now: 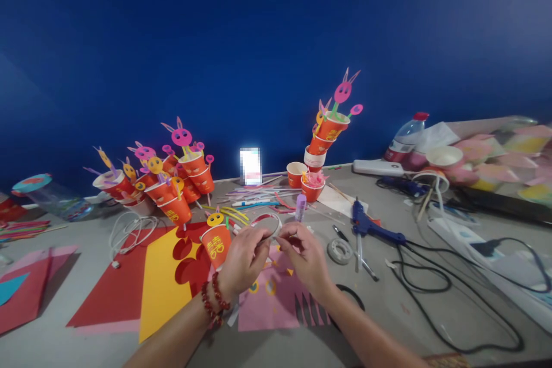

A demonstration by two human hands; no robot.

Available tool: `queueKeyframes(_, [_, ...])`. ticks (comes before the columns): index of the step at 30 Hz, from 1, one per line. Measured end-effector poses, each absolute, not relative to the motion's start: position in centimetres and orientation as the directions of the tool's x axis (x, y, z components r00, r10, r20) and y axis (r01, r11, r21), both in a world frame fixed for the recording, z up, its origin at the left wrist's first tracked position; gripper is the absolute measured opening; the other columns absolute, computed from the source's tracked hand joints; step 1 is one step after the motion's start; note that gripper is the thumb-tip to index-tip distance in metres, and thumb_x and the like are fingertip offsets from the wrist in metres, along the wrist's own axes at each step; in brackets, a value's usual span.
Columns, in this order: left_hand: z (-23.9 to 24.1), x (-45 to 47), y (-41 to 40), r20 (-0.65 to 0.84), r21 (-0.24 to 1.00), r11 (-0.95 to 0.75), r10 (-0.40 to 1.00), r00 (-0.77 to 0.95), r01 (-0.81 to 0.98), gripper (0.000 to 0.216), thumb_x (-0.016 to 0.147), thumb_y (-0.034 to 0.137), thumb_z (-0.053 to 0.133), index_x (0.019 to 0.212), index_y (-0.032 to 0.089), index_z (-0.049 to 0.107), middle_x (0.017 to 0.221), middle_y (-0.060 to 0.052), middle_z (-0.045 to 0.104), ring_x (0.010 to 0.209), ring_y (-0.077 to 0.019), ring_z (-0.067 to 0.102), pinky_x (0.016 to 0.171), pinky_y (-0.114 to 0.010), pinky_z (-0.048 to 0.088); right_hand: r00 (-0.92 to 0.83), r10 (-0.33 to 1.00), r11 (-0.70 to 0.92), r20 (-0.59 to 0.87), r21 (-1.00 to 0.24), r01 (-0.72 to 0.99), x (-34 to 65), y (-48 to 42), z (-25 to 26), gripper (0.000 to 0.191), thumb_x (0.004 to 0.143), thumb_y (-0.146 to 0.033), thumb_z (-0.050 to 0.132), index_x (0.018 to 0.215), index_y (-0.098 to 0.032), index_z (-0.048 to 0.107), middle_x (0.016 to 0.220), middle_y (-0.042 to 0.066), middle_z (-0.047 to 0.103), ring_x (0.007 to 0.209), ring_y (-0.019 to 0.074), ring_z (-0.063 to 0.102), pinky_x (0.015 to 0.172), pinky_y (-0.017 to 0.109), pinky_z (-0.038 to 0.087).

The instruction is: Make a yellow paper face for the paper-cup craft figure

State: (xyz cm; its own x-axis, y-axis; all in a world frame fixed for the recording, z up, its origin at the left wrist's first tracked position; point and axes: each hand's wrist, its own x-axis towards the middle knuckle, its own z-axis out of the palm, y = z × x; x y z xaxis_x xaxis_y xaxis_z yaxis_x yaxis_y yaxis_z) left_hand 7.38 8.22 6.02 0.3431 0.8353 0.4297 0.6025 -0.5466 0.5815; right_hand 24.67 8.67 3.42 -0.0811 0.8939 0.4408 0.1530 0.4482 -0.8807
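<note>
Both hands meet over the middle of the desk with their fingers pinched close together. My left hand (248,256), with beaded bracelets at the wrist, pinches a thin whitish strip (278,221) that curves in a loop behind the fingertips. My right hand (304,253) pinches at the same spot; its fingertips hide what they grip. Below the hands lies a pink paper sheet (259,316) with small eye-like stickers and pointed cut-outs. Left of my left hand is a red paper cup (215,244) with a yellow rabbit-like face at its rim.
Decorated cups (172,207) cluster at left; stacked cups (323,141) stand at the back. A purple glue stick (301,207), tape roll (340,251) and blue glue gun (375,227) with looping cable lie right. Yellow paper (159,282) and a power strip (495,270) flank the work.
</note>
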Motion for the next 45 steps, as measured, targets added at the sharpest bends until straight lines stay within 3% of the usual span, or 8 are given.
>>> queueKeyframes(7, [6.2,7.3,8.3,0.422,0.576,-0.542,0.838,0.346,0.611,0.019,0.096,0.022,0.042,0.093,0.021,0.061,0.085,-0.005,0.067,0.081,-0.0215,0.059,0.077,-0.035,0.044,-0.06,0.909,0.416,0.412,-0.902,0.113,24.6,8.5,3.1,0.005,0.089,-0.026,0.062,0.091,-0.022,0.064,0.084,0.003,0.067,0.077,0.0186,0.064,0.07,0.029,0.052])
queueKeyframes(14, [6.0,7.7,8.0,0.433,0.631,-0.512,0.856,0.283,0.583,0.019,0.095,0.024,0.043,0.094,0.022,0.062,0.088,-0.006,0.068,0.084,-0.0221,0.061,0.08,-0.035,0.045,-0.095,0.883,0.469,0.459,-0.868,0.166,24.6,8.6,3.4,0.012,0.09,-0.026,0.061,0.079,-0.022,0.065,0.08,0.003,0.067,0.077,0.0195,0.062,0.071,0.03,0.049])
queueKeyframes(22, [6.7,6.9,9.1,0.324,0.834,-0.333,0.941,0.098,0.44,0.027,0.099,0.032,0.037,0.084,0.02,0.056,0.068,0.002,0.053,0.059,-0.0136,0.053,0.054,-0.022,0.042,0.07,0.884,0.459,0.463,-0.886,0.062,25.0,8.2,4.1,0.014,0.093,-0.032,0.06,0.082,-0.022,0.062,0.081,0.002,0.062,0.073,0.0182,0.06,0.07,0.03,0.048])
queueKeyframes(25, [7.6,5.8,10.1,0.344,0.762,-0.357,0.93,0.13,0.541,0.03,0.102,0.033,0.033,0.088,0.02,0.057,0.074,0.0,0.059,0.065,-0.0154,0.057,0.061,-0.025,0.046,0.138,0.913,0.393,0.384,-0.919,-0.045,25.5,8.6,4.4,0.015,0.091,-0.036,0.064,0.085,-0.022,0.063,0.082,0.002,0.062,0.072,0.0173,0.059,0.067,0.028,0.049])
queueKeyframes(30, [6.8,6.8,11.9,0.269,0.487,-0.431,0.901,0.339,0.759,0.021,0.096,0.024,0.048,0.086,0.021,0.066,0.084,-0.005,0.067,0.089,-0.0241,0.06,0.09,-0.039,0.044,0.078,0.955,0.294,0.286,-0.949,-0.112,25.5,9.2,4.2,0.022,0.086,-0.042,0.07,0.087,-0.021,0.067,0.082,0.003,0.065,0.071,0.0172,0.059,0.065,0.027,0.049])
queueKeyframes(34, [5.1,8.1,13.6,0.162,0.338,-0.441,0.897,0.41,0.831,0.022,0.09,0.01,0.05,0.079,0.02,0.067,0.084,-0.007,0.068,0.091,-0.026,0.059,0.089,-0.04,0.045,0.046,0.981,0.196,0.19,-0.964,-0.182,25.3,9.4,3.8,0.025,0.083,-0.045,0.072,0.086,-0.02,0.069,0.078,0.001,0.065,0.066,0.0154,0.057,0.061,0.027,0.048])
queueKeyframes(37, [4.8,7.8,13.0,0.121,0.284,-0.468,0.883,0.453,0.837,0.023,0.088,0.004,0.049,0.096,0.018,0.067,0.103,-0.01,0.067,0.104,-0.0263,0.057,0.096,-0.04,0.043,0.018,0.991,0.135,0.135,-0.961,-0.243,25.4,9.4,3.9,0.025,0.081,-0.045,0.074,0.086,-0.02,0.07,0.072,0.0,0.063,0.062,0.014,0.054,0.059,0.026,0.047])
queueKeyframes(45, [5.8,4.2,4.9,-0.15,0.225,-0.521,0.817,0.557,0.824,0.011,0.09,0.023,0.061,0.101,0.021,0.061,0.106,-0.005,0.062,0.096,-0.0229,0.061,0.08,-0.031,0.049,-0.035,0.994,0.091,0.104,-0.959,-0.267,25.2,9.1,4.1,0.023,0.081,-0.041,0.073,0.088,-0.02,0.07,0.071,-0.002,0.059,0.06,0.0128,0.052,0.058,0.025,0.045])
